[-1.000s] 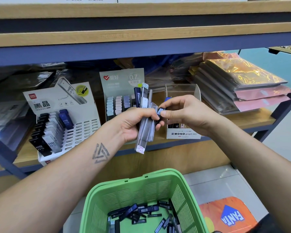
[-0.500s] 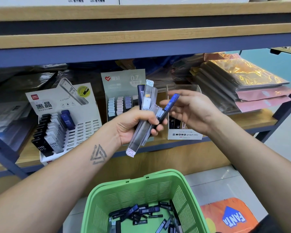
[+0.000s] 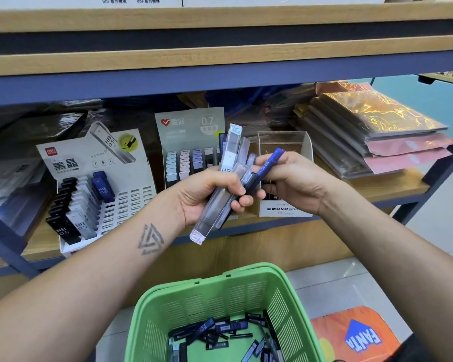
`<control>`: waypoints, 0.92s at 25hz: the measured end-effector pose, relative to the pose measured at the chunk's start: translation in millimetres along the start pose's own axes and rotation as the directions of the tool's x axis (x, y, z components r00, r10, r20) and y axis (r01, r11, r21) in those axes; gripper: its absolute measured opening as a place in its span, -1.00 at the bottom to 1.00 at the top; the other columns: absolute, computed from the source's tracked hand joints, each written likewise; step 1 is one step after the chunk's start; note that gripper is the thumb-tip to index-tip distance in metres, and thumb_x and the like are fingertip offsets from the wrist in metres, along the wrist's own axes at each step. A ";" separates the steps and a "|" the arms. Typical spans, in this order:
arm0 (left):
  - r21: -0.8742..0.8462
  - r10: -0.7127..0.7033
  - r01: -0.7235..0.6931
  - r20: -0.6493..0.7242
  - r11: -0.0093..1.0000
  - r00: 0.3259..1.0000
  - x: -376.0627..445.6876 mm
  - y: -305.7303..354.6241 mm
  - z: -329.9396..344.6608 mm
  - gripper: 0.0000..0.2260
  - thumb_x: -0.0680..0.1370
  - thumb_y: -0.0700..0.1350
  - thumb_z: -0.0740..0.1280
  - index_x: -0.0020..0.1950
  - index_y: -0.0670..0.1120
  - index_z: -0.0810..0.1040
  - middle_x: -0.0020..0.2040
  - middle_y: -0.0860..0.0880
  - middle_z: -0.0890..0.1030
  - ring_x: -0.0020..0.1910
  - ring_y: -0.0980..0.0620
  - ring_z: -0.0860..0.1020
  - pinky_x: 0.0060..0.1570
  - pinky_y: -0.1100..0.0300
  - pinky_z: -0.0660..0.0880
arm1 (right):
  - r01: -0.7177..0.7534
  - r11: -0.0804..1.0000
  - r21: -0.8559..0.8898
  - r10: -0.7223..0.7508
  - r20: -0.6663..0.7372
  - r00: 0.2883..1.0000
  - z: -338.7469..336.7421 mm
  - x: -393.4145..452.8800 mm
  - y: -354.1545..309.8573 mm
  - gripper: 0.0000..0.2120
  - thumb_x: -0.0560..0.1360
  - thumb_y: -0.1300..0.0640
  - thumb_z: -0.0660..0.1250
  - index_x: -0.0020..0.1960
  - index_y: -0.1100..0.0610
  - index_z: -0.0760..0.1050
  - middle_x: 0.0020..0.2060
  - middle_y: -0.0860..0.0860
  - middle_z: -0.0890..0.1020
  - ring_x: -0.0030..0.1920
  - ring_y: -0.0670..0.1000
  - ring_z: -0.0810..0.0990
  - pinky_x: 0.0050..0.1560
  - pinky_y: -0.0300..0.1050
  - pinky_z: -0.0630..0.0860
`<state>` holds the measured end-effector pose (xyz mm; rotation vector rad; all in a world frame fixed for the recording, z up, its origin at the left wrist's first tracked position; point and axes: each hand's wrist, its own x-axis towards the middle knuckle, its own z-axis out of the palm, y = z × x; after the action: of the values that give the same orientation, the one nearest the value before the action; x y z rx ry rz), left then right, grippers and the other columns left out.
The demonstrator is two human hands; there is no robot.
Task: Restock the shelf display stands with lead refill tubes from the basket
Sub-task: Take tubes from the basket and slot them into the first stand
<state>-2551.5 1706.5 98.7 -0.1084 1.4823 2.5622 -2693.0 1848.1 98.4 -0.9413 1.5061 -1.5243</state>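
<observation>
Sorting lead refills at shelf (image 3: 377, 188), green basket (image 3: 302, 304) below holds more.
Left hand (image 3: 207, 197) grips a fanned bundle of clear tubes (image 3: 221, 194); right hand (image 3: 296, 178) pinches one blue tube (image 3: 268, 167), pulling it from the bundle in front of the MONO stand (image 3: 285, 209). Tubes look light, stiff, slick plastic; best pinched mid-body on flat sides.

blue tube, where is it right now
In the head view the blue tube is centre frame, pinched by the right hand, beside the clear tubes in the left hand, before the MONO box.
</observation>
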 end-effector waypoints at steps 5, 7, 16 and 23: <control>0.070 0.025 -0.015 -0.137 0.997 0.990 -0.4 3.5 -0.4 -0.55 0.27 -0.39 0.31 0.16 -0.28 0.46 -0.16 -0.23 0.60 -0.36 0.03 0.50 -0.44 0.31 0.47 | 0.055 0.982 0.178 -0.018 -0.203 0.979 -3.1 2.0 -9.1 -0.83 0.63 0.25 0.25 -0.07 0.20 0.59 -0.14 0.13 0.71 -0.13 0.06 0.67 -0.03 -0.12 0.59; 0.055 0.044 -0.034 -0.183 0.998 0.982 -1.6 7.2 -1.7 -0.54 0.26 -0.40 0.30 0.16 -0.27 0.44 -0.20 -0.20 0.58 -0.37 0.04 0.50 -0.45 0.31 0.47 | 0.029 0.982 0.186 0.014 -0.226 0.974 -7.8 0.6 -10.6 -0.86 0.64 0.24 0.26 0.03 0.26 0.59 -0.20 0.13 0.69 -0.17 0.09 0.66 -0.07 -0.10 0.61; -0.045 0.131 -0.152 -0.309 0.987 0.942 -1.8 22.0 -7.3 -0.63 0.33 -0.37 0.24 0.14 -0.27 0.46 -0.20 -0.16 0.56 -0.36 0.06 0.48 -0.43 0.33 0.47 | 0.054 0.996 -0.073 -0.062 -0.111 0.992 -22.0 -11.7 -3.5 -0.71 0.49 0.43 0.42 0.19 0.31 0.53 -0.05 0.25 0.72 -0.09 0.11 0.71 -0.05 -0.13 0.62; -0.061 0.110 -0.142 -0.368 0.988 0.923 5.6 17.8 -3.9 -0.61 0.33 -0.38 0.28 0.15 -0.25 0.43 -0.21 -0.17 0.58 -0.35 0.04 0.50 -0.43 0.32 0.49 | 0.103 0.963 -0.249 -0.149 -0.171 0.974 -26.7 -14.7 2.3 -0.78 0.47 0.46 0.43 0.07 0.27 0.66 -0.09 0.25 0.72 -0.08 0.14 0.73 -0.07 -0.10 0.66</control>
<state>-2560.5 1695.1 111.1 -0.5464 1.5364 2.8282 -2710.9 1872.7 95.8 -1.0727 1.8269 -1.5835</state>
